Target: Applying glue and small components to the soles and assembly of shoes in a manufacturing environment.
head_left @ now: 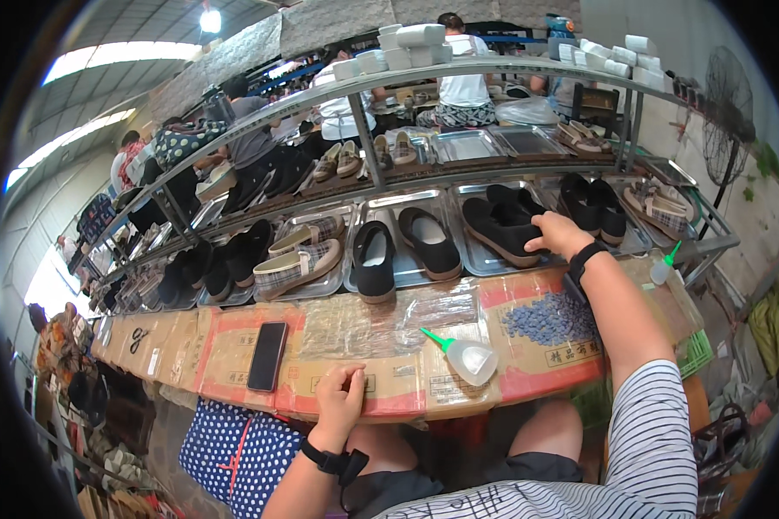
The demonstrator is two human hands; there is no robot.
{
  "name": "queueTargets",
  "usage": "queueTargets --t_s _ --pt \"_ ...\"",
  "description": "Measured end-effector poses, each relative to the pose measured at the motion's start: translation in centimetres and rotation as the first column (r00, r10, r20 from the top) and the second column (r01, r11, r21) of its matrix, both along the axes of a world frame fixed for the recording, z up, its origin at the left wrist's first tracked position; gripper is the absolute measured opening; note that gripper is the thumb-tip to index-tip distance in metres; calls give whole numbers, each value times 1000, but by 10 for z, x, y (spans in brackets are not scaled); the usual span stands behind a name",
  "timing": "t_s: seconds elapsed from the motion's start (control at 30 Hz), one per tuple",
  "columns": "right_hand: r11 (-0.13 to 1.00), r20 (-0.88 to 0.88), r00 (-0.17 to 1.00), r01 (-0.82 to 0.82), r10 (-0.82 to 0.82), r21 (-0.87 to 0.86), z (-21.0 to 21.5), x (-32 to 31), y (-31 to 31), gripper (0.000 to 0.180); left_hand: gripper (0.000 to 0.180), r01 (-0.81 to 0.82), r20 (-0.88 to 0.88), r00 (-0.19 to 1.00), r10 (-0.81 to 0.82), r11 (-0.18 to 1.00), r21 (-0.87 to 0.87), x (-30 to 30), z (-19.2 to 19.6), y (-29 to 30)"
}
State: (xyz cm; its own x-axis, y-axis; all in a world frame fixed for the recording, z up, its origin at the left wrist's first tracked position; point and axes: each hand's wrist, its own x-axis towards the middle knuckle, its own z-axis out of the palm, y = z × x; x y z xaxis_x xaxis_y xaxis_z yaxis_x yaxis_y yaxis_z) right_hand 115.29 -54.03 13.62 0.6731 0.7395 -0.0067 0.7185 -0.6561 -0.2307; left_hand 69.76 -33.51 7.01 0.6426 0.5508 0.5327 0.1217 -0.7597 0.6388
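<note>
My right hand (563, 236) reaches out to a metal tray on the rack and grips the heel end of a black slip-on shoe (493, 233) with a brown sole. The shoe's mate (515, 201) lies just behind it. My left hand (340, 394) rests at the near edge of the cardboard-covered bench (389, 337), fingers curled, with nothing visible in it. Between my hands lies a clear squeeze bottle (473, 362) with a green nozzle. Two more black shoes, one on the left (375, 261) and one on the right (429, 242), sit on the middle tray.
A dark phone (267, 355) and small scissors (137, 340) lie on the bench at left. Blue-grey small pieces (550, 319) are heaped below my right forearm. Another green-nozzled bottle (665, 263) stands at right. Plaid shoes (299, 266) fill a tray; a metal rail (493, 67) crosses above.
</note>
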Motion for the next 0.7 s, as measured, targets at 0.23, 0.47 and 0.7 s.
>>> queueTargets --t_s 0.23,0.47,0.7 --pt "708 -257 946 44 197 705 42 -21 16 26 8 -48 29 998 48 999 -10 2 -13 -2" --pt "244 -426 755 349 499 905 105 -80 -29 20 8 8 132 991 -4 1000 -29 0 -4 -7" --pt "237 -385 505 332 773 913 116 -176 -24 15 16 151 349 937 9 891 -428 -36 21 -32"
